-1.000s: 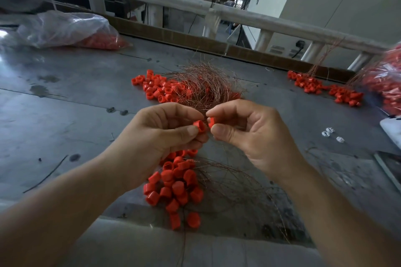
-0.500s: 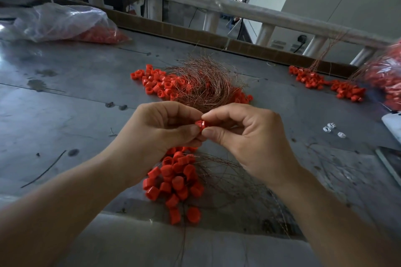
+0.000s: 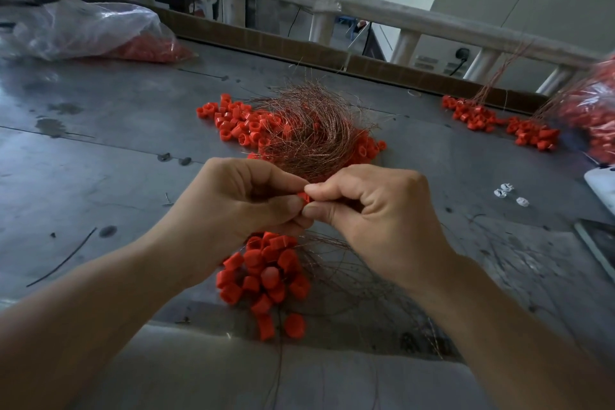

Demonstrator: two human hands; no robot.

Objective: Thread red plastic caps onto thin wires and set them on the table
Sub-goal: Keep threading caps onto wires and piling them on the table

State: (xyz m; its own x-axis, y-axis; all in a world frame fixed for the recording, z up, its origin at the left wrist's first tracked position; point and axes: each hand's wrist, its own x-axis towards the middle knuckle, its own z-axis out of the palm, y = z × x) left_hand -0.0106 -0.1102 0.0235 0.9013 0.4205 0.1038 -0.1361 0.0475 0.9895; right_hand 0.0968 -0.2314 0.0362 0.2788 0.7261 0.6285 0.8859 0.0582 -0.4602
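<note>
Tangled wires (image 3: pixel 312 136) partly cover loose red caps (image 3: pixel 239 123).

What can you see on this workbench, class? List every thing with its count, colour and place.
table: one, grey metal, under everything.
near caps: many, red, heaped at the near edge.
far caps: many, red, mid-table, partly under the wires.
wire bundle: one tangle, coppery, on the far caps.
right caps: many, red, far right.
left bag: one, clear, holds red caps, far left.
white pieces: three, white, right side.
held cap: one, red, between both grips.
left grip: one, pinches the held cap.
right grip: one, pinches the held cap.
</note>
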